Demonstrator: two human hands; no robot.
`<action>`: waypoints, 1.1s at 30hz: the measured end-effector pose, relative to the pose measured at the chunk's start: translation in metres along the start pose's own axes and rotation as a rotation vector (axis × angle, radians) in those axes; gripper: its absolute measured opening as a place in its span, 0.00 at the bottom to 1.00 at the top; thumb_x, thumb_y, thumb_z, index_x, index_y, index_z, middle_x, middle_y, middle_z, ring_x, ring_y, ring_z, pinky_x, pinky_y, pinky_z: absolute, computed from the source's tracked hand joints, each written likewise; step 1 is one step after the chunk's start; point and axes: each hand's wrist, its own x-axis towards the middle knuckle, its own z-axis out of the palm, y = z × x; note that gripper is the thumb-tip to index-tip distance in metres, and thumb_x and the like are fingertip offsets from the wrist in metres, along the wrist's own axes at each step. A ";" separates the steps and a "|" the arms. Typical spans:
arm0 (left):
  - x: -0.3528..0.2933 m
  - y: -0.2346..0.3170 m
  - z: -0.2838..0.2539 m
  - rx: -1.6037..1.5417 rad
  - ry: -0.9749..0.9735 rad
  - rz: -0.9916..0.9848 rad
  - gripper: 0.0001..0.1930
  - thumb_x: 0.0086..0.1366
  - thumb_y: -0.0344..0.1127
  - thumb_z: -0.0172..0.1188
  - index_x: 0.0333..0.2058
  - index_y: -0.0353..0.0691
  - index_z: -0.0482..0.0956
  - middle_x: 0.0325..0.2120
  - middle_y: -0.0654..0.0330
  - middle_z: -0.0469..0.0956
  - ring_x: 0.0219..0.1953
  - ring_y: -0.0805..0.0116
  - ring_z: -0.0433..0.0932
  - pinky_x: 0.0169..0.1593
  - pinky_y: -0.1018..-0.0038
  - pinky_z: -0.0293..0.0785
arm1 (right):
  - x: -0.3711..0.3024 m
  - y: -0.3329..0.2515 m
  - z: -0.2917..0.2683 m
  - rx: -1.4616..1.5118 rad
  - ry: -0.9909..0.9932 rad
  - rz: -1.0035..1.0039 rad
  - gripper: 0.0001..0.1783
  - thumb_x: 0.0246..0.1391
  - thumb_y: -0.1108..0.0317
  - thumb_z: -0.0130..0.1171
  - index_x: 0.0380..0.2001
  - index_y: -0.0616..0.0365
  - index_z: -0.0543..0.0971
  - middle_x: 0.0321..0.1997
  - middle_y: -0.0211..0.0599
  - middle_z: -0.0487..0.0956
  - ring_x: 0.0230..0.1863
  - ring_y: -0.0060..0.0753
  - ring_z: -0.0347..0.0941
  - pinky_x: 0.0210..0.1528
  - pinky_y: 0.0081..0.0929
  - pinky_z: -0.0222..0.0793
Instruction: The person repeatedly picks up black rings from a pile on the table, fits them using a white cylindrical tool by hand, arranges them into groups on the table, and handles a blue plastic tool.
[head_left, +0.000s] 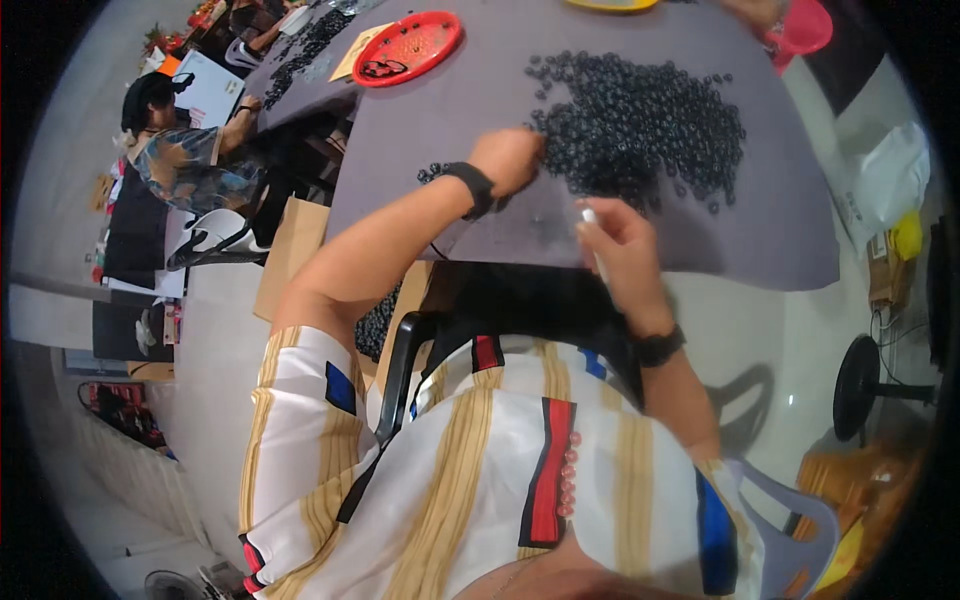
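Note:
A large heap of small, shiny, black ring-like pieces (640, 125) lies spread over the grey tabletop (790, 235) ahead of me. My left hand (508, 162) is at the heap's left edge, fingers curled in and closed; whatever they hold is hidden. Nearer to me, just off the front of the heap, my right hand (628, 255) pinches a thin white pen-like stick (592, 232) between thumb and fingers. Its exact kind does not show. A few more black pieces (432, 172) sit beside my left wrist, partly behind the forearm.
A red round tray (410, 50) stands at the far left of the table, part of a yellow one (612, 4) at the far edge. Below the table's left side, a cardboard box (295, 250) holds more black pieces. Another person (185, 150) sits at the left; a fan (856, 388) stands right.

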 end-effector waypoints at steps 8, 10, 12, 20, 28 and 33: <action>0.012 -0.063 -0.042 -0.125 0.061 -0.049 0.06 0.48 0.31 0.58 0.25 0.35 0.79 0.23 0.46 0.78 0.30 0.46 0.78 0.36 0.59 0.75 | 0.005 -0.003 0.007 -0.002 0.020 0.010 0.12 0.53 0.75 0.55 0.42 0.59 0.76 0.21 0.24 0.72 0.19 0.13 0.64 0.20 0.13 0.59; 0.032 -0.113 -0.065 -0.167 0.029 -0.191 0.07 0.53 0.31 0.62 0.27 0.33 0.78 0.20 0.58 0.78 0.22 0.71 0.77 0.28 0.73 0.73 | 0.007 -0.005 0.009 -0.021 0.024 0.037 0.12 0.53 0.75 0.55 0.42 0.60 0.76 0.21 0.25 0.72 0.19 0.13 0.64 0.20 0.13 0.59; 0.045 -0.141 -0.095 -0.226 0.148 -0.374 0.06 0.52 0.32 0.63 0.25 0.34 0.79 0.17 0.62 0.77 0.20 0.74 0.76 0.26 0.76 0.71 | 0.007 -0.004 0.009 -0.009 0.038 0.045 0.12 0.53 0.75 0.55 0.42 0.60 0.75 0.22 0.26 0.72 0.19 0.14 0.65 0.20 0.14 0.60; 0.092 -0.255 -0.131 -0.058 0.388 -0.672 0.14 0.48 0.40 0.63 0.30 0.35 0.83 0.26 0.49 0.81 0.29 0.62 0.82 0.39 0.68 0.75 | -0.002 -0.008 0.011 -0.009 0.080 0.081 0.14 0.50 0.78 0.57 0.42 0.60 0.76 0.23 0.27 0.73 0.19 0.15 0.67 0.20 0.13 0.61; 0.127 -0.228 -0.068 -0.159 0.383 -0.242 0.23 0.54 0.42 0.64 0.44 0.32 0.77 0.38 0.47 0.79 0.41 0.56 0.79 0.45 0.67 0.74 | 0.004 -0.011 0.013 -0.049 0.076 0.130 0.14 0.50 0.78 0.56 0.42 0.61 0.76 0.23 0.27 0.73 0.20 0.15 0.67 0.20 0.13 0.60; 0.172 -0.134 -0.043 -0.167 0.075 -0.166 0.32 0.55 0.52 0.63 0.51 0.34 0.72 0.42 0.45 0.77 0.45 0.56 0.78 0.49 0.66 0.72 | 0.008 -0.004 0.010 0.021 0.042 0.109 0.14 0.51 0.78 0.57 0.43 0.61 0.75 0.24 0.27 0.74 0.20 0.15 0.67 0.21 0.13 0.61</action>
